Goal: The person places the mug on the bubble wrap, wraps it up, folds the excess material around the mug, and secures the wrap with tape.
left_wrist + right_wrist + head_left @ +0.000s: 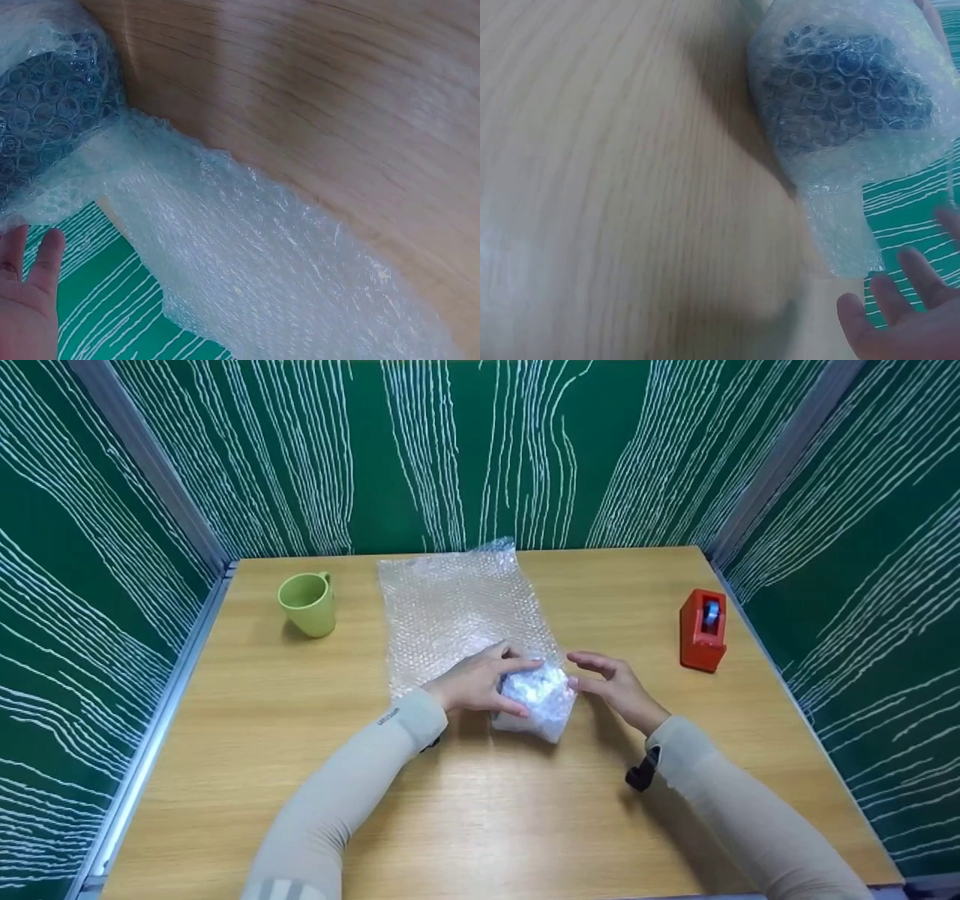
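A rounded bundle of bubble wrap sits near the middle of the table, with something dark showing through its layers. What is inside cannot be made out. My left hand holds the bundle from its left side, index finger along the top and thumb on the near side. To the right of the bundle, my right hand has its fingers spread and loosely bent, the thumb close to the wrap's edge. The unrolled part of the bubble wrap sheet stretches from the bundle toward the back of the table.
A green mug stands at the back left of the wooden table. Over on the right is a red tape dispenser with a roll of tape. Green panels with white wavy lines enclose the back and both sides.
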The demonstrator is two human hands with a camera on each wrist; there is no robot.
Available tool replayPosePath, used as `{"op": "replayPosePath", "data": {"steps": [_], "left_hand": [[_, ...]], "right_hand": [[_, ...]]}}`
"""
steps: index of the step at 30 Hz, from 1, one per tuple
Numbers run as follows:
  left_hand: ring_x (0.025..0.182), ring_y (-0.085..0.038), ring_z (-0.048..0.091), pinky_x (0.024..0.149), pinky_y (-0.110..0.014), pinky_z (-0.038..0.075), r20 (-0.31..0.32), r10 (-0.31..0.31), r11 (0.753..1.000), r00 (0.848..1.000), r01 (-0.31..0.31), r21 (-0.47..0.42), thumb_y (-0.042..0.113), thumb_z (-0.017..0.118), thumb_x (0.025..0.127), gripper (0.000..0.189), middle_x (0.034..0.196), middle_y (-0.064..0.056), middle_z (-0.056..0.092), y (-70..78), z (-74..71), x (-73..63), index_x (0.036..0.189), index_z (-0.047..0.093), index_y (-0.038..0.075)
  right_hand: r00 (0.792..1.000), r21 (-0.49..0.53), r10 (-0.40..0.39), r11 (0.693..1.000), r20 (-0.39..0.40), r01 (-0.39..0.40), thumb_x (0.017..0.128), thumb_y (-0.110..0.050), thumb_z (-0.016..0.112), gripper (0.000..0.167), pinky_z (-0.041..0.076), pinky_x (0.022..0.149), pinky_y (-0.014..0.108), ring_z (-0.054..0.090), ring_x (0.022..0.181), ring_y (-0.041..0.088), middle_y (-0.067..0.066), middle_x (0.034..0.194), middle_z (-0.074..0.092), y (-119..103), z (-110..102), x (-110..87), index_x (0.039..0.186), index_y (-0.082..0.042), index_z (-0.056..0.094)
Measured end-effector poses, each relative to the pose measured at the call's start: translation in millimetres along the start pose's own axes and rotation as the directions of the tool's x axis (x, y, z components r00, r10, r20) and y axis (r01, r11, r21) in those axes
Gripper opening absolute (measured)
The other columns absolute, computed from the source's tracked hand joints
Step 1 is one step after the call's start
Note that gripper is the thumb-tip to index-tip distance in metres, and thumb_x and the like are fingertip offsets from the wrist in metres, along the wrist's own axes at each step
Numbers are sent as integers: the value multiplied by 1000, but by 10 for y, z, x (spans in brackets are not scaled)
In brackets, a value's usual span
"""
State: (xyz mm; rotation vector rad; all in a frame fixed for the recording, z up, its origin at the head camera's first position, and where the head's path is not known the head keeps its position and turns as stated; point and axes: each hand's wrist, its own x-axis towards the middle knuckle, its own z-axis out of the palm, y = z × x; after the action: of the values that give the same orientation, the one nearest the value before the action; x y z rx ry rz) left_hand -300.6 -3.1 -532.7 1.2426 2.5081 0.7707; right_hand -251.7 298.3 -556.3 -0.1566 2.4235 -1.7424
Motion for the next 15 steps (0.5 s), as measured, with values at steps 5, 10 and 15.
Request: {"op": "replayPosePath", "data": {"steps": [5,10,15], "left_hand": [[133,-21,56,116,-41,51,-6,15,1000,1000,-15,12,62,86,87,89,150,-4,52,-24,15,15,163,51,33],[134,-23,57,117,-42,51,-22,38,999,999,-37,22,60,87,86,89,152,-6,53,-43,31,24,162,53,30],[133,-22,58,116,-40,51,-38,55,998,998,-54,18,60,88,85,89,150,-5,54,-46,44,25,162,54,29]], "right_hand": [[999,28,-3,1000,-34,4,101,-18,77,63,31,132,60,41,157,43,22,166,50,-67,-33,-6,157,1,53],[996,33,-83,996,18,82,103,-14,73,60,35,130,61,39,158,45,17,169,48,-135,11,-5,159,-3,53],[977,-12,-158,987,144,161,105,-12,70,60,46,125,42,48,153,44,22,167,48,-137,122,0,160,0,50]]}}
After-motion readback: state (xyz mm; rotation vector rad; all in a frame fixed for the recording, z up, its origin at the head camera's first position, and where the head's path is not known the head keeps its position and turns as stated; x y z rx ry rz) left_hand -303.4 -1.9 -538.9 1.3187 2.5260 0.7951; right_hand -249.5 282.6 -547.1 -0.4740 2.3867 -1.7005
